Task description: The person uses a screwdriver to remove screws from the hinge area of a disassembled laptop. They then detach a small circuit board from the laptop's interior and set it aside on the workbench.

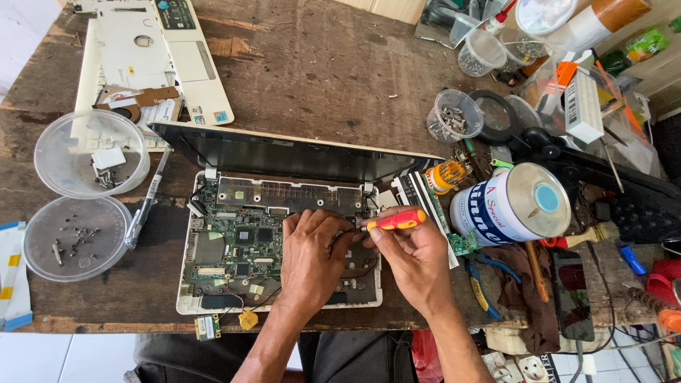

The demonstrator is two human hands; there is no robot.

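Red screwdriver [394, 220] in right hand [415, 259] – tin can [511, 204] beside

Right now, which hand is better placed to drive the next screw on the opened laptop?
Right. The right hand already grips the red-and-yellow screwdriver, tip pointed toward the board. The left hand lies flat on the board beside the tip, likely better for steadying.
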